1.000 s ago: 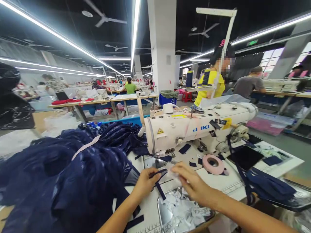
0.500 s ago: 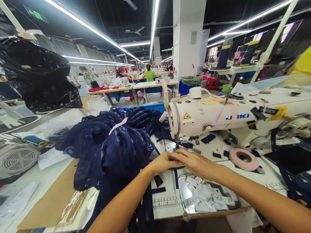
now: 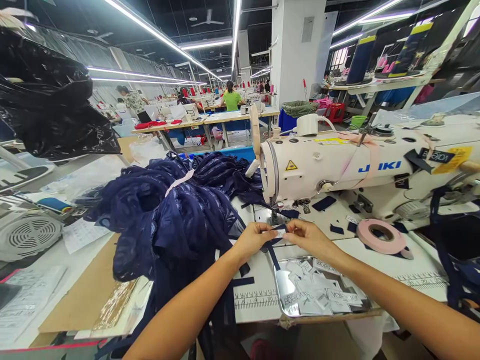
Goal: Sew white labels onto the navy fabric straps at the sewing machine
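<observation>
Just in front of the presser foot (image 3: 275, 216) of a white sewing machine (image 3: 337, 167), my two hands meet over a small piece of navy fabric. A white printed label (image 3: 279, 233) lies on that fabric. My left hand (image 3: 252, 242) pinches the left side of the fabric and label. With thumb and fingertips, my right hand (image 3: 305, 236) pinches the right side. Below my right hand, a metal tray (image 3: 283, 285) holds many loose white labels (image 3: 318, 295). To the left, a bundle of navy fabric strips (image 3: 187, 215) is tied with a pale band (image 3: 180, 182).
A roll of pink tape (image 3: 380, 237) lies right of the needle area, near navy scraps (image 3: 324, 203). A measuring tape (image 3: 257, 300) runs along the table's front edge. Cardboard (image 3: 86, 290) and papers (image 3: 30, 295) lie at left. A black plastic bag (image 3: 45, 90) hangs upper left.
My hands, close together with the right over the left before, have drawn apart slightly. The white label on the navy fabric now shows between my fingertips. The camera view has shifted a little.
</observation>
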{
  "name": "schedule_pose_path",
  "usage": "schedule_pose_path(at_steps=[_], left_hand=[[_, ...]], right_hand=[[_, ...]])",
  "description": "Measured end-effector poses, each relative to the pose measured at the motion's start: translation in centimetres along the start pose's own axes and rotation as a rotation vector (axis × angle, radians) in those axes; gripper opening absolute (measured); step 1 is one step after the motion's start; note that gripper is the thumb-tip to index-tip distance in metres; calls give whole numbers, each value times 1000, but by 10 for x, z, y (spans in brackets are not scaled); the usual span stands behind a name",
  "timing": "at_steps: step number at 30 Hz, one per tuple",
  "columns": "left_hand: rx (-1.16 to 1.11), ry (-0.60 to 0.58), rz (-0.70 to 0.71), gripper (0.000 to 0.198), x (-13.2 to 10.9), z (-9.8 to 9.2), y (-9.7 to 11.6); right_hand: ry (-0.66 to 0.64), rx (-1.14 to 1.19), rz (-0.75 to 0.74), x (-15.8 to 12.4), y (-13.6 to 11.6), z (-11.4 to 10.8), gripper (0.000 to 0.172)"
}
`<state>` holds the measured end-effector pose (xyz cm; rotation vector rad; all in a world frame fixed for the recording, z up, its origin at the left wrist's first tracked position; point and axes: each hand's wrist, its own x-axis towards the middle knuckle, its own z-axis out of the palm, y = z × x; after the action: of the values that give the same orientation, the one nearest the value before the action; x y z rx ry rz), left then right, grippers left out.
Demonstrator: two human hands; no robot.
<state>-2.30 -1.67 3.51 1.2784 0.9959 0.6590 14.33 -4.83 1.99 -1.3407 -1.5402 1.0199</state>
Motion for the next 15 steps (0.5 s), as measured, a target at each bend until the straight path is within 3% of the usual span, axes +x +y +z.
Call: schedule_pose_path(at_steps=[5, 10, 15], left_hand=[[35, -14, 16, 30, -1, -1, 0], [71, -73, 0, 27, -1, -2, 2], [27, -57, -6, 24, -1, 0, 0]], right_hand=[[-90, 22, 53, 7, -6, 4, 37], [-222, 2, 99, 6, -11, -8, 33], [-305, -58, 81, 5, -13, -15, 31]])
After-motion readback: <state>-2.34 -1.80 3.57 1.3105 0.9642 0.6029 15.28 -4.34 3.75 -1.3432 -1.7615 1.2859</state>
